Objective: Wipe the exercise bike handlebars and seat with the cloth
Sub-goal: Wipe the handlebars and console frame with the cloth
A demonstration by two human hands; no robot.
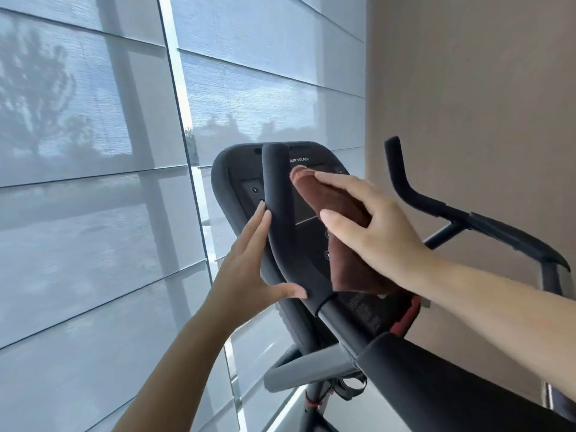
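Observation:
The bike's left handlebar (282,213) rises as a black padded grip in front of the console (311,219). My left hand (246,266) lies against its left side with straight fingers, the thumb touching the grip lower down. My right hand (374,229) holds a folded brown cloth (339,232) between thumb and fingers, just right of that grip and over the console face. The right handlebar (414,194) stands free further right. The seat is out of view.
A large window with sheer blinds (93,182) fills the left. A beige wall (467,88) stands right behind the bike. A grey crossbar (308,366) and the bike's frame tubes (436,385) run below the hands.

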